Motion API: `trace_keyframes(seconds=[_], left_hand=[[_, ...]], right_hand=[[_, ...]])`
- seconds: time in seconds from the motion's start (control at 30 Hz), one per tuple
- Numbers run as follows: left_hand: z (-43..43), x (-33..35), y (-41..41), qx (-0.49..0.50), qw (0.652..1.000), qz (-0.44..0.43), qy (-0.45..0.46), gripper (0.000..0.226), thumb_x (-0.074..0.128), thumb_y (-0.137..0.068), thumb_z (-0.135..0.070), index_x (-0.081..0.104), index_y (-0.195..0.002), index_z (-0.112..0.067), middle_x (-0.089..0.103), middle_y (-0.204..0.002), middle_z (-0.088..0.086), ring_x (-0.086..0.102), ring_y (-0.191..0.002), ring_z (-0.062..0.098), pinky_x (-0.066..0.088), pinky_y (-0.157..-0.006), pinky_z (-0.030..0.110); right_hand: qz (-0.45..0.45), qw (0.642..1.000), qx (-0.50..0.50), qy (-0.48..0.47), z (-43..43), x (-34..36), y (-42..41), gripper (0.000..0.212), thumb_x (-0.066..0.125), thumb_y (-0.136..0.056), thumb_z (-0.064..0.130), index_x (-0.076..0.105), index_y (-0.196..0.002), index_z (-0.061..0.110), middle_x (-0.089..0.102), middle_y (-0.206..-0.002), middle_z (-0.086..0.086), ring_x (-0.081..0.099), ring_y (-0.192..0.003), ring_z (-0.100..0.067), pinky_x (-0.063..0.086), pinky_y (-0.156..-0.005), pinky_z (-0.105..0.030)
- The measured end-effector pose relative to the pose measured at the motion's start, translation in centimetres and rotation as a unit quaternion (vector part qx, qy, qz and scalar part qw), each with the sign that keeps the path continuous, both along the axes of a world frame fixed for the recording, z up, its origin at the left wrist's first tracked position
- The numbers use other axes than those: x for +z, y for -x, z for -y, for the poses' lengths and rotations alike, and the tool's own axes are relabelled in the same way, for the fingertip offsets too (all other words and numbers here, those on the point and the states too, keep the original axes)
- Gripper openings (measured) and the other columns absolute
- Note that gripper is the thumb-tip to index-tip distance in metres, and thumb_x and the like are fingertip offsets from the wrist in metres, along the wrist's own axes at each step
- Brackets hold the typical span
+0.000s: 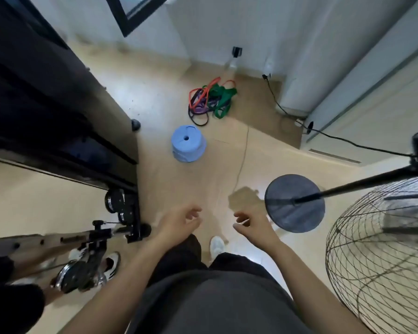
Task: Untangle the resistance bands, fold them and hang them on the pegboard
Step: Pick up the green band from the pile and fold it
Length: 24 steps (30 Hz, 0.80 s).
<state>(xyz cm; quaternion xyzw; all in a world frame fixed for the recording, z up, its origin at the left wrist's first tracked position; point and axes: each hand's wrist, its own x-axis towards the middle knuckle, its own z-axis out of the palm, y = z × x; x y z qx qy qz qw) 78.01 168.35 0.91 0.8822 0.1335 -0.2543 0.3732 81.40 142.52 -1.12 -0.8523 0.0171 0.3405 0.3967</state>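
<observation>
Now | left hand (179,221), right hand (251,224) hovering loosely curled, holding nothing | tangled orange-green-purple-black rubber resistance bands (210,101) lying well ahead on the floor — likely light, limp, stretchy; an outer loop looking easiest to grip

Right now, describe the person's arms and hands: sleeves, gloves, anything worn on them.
Both arms are bare along all that shows: no sleeve reaches the left forearm or the right forearm. The left hand and right hand wear no gloves; no watch, bracelet or ring can be seen, though the picture is slightly blurred.
</observation>
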Motion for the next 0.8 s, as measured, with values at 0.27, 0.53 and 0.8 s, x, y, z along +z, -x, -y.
trace_keyframes(seconds=[0.27,0.53,0.8], left_hand=[[-7.6,-2.1,-14.2,-0.018,0.999,0.007,0.042,0.036,0.062,-0.079,-0.051,0.071,-0.111,-0.036,0.072,-0.095,-0.017,0.068,-0.092,0.002,0.057,-0.091,0.039],[-16.8,-2.5,-30.5,-0.097,0.995,-0.005,0.003,0.028,0.064,-0.091,-0.039,0.067,-0.119,-0.035,0.066,-0.096,-0.025,0.062,-0.091,-0.004,0.051,-0.082,0.025],[-18.8,-2.3,-45.8,-0.15,0.988,-0.022,-0.02,0.03,0.063,-0.091,-0.043,0.063,-0.12,-0.038,0.066,-0.1,-0.024,0.063,-0.098,0.0,0.053,-0.087,0.031]], right_hand=[[0.015,0.998,0.008,0.059,-6.8,0.1,-13.0,0.032,0.067,-0.082,0.039,0.07,-0.112,0.026,0.069,-0.101,0.006,0.067,-0.088,-0.008,0.054,-0.081,-0.026],[-0.005,0.996,-0.067,0.064,-14.1,1.1,-26.4,0.028,0.068,-0.086,0.033,0.067,-0.113,0.031,0.068,-0.102,0.013,0.066,-0.089,-0.004,0.05,-0.074,-0.019],[-0.019,0.991,-0.131,0.034,-16.3,-0.5,-39.2,0.018,0.069,-0.084,0.03,0.066,-0.101,0.036,0.069,-0.095,0.012,0.067,-0.086,-0.008,0.055,-0.081,-0.029]])
